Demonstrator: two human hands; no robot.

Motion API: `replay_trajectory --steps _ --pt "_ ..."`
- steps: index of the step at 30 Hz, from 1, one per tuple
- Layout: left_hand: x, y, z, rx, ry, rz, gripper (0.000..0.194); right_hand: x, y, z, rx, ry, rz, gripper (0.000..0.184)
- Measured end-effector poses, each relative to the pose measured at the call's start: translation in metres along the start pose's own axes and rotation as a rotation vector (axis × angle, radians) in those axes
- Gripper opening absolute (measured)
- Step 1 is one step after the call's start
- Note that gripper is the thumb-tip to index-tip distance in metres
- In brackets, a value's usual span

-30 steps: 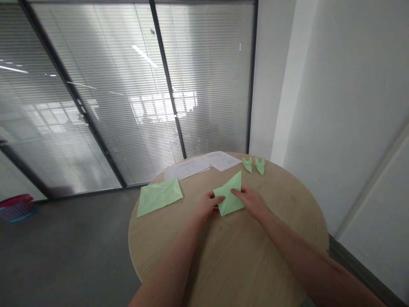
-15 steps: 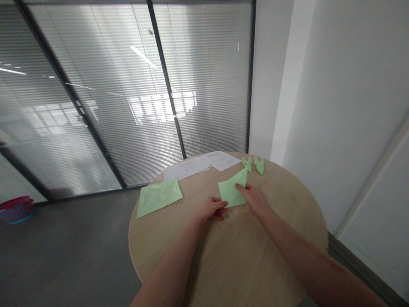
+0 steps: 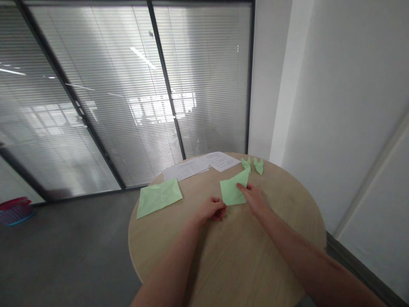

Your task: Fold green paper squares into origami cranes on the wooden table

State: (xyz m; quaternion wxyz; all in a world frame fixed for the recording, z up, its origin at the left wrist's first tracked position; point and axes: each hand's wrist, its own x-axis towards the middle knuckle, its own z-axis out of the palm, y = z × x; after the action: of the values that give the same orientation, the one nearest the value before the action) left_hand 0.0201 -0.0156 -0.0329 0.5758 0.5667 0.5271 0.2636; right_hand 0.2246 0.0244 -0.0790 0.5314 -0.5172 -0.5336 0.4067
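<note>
A folded light green paper [image 3: 233, 189] lies on the round wooden table [image 3: 230, 256], with one pointed corner aimed at the far right. My right hand [image 3: 254, 198] rests on its right edge, fingers pressing the paper flat. My left hand [image 3: 212, 210] sits on the table just left of the paper, fingers curled loosely, its fingertips close to the paper's near corner. Whether it holds anything is unclear.
An unfolded green sheet [image 3: 159, 197] lies at the table's left edge. White printed papers [image 3: 201, 165] lie at the far edge. Two small green folded figures [image 3: 253, 164] stand at the far right. Glass partitions with blinds stand behind; a red basket [image 3: 14, 209] sits on the floor at left.
The folded green paper has slid away from me and to the right under my right hand. My left hand has let go of it and curled up on the table.
</note>
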Motion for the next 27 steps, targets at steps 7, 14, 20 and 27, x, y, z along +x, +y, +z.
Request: replay_trajectory --steps 7,14,20,27 --pt "-0.002 0.001 -0.006 0.043 0.074 -0.024 0.012 0.003 0.002 -0.004 0.001 0.059 -0.063 0.060" --pt "0.007 0.000 -0.018 0.057 0.445 0.196 0.013 0.001 -0.002 -0.003 0.137 -0.075 0.047 0.053" --pt "0.006 0.000 -0.015 0.206 0.521 0.525 0.027 -0.007 -0.008 0.002 0.091 -0.240 0.066 0.049" --pt "0.005 -0.002 -0.012 0.239 0.384 0.524 0.028 -0.013 -0.011 0.004 0.086 -0.409 0.049 0.051"
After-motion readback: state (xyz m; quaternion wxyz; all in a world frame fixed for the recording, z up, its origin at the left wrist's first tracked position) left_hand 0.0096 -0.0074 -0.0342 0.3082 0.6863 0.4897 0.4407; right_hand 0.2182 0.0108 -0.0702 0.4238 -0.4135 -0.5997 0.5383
